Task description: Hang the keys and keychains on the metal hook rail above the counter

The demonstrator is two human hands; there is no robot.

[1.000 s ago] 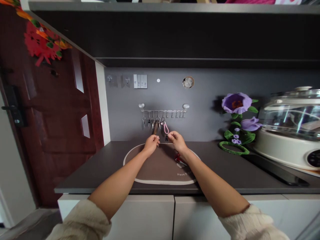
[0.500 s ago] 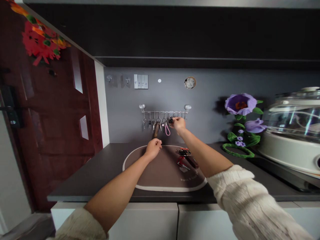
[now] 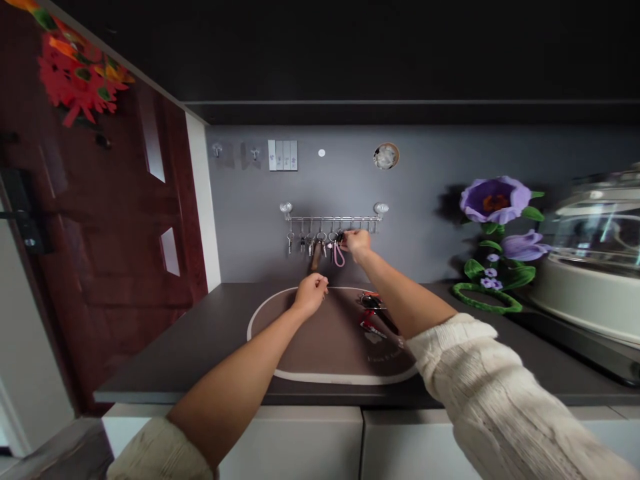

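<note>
Small dark key fob point(image 3: 341, 237) sits at chrome hook rail point(image 3: 333, 219) on wall, pinched in my right-hand grip point(image 3: 357, 244) just right of it; left-hand grip point(image 3: 311, 297) curled shut lower, further off, over brown oval mat point(image 3: 320, 347), contents unclear.

A dark red door point(image 3: 100, 233) with a red paper ornament point(image 3: 75, 80) stands at the left. On the dark counter point(image 3: 190, 347) lies an oval brown mat point(image 3: 310, 347). To the right, purple flowers point(image 3: 495, 200) stand beside a white steamer point(image 3: 590, 280), and switches point(image 3: 283, 155) sit on the grey wall.
</note>
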